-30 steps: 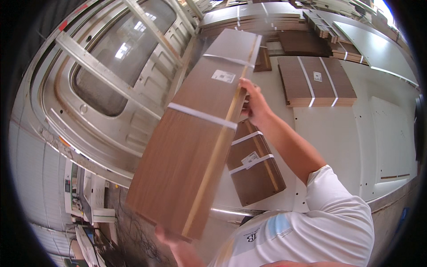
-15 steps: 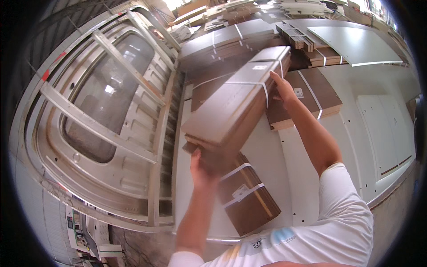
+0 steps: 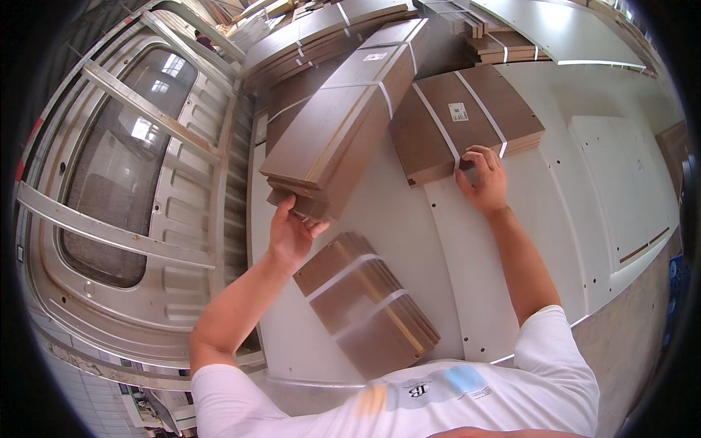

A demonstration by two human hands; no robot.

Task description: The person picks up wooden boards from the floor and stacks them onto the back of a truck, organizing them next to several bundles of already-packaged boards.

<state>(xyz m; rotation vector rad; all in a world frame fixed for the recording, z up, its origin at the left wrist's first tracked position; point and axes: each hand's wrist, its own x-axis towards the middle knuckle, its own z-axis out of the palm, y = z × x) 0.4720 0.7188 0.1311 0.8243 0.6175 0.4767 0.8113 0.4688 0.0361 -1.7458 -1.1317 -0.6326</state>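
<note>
My left hand (image 3: pixel 292 232) grips the near end of a long brown bundle of boards (image 3: pixel 332 117), thumb on top and fingers beneath. White straps bind this bundle. It lies slantwise over another brown bundle (image 3: pixel 281 120), mostly hidden under it. At the front edge of a wide brown board bundle (image 3: pixel 482 98), my right hand (image 3: pixel 485 179) has its fingers curled about a white strap (image 3: pixel 438 123). That bundle carries a small white label. Closer to my body, a smaller strapped bundle of brown boards (image 3: pixel 365 292) rests on the pale panels (image 3: pixel 409 226).
A metal rail frame (image 3: pixel 146 244) and a vehicle cab wall with a window (image 3: pixel 117 168) stand along the left. More strapped board stacks (image 3: pixel 328 29) lie at the back. A large white panel (image 3: pixel 562 29) covers a stack at the back right.
My right hand has left the long bundle's side and come to the wide bundle's front strap. The long bundle has come down, my left hand still at its near end. The view has shifted.
</note>
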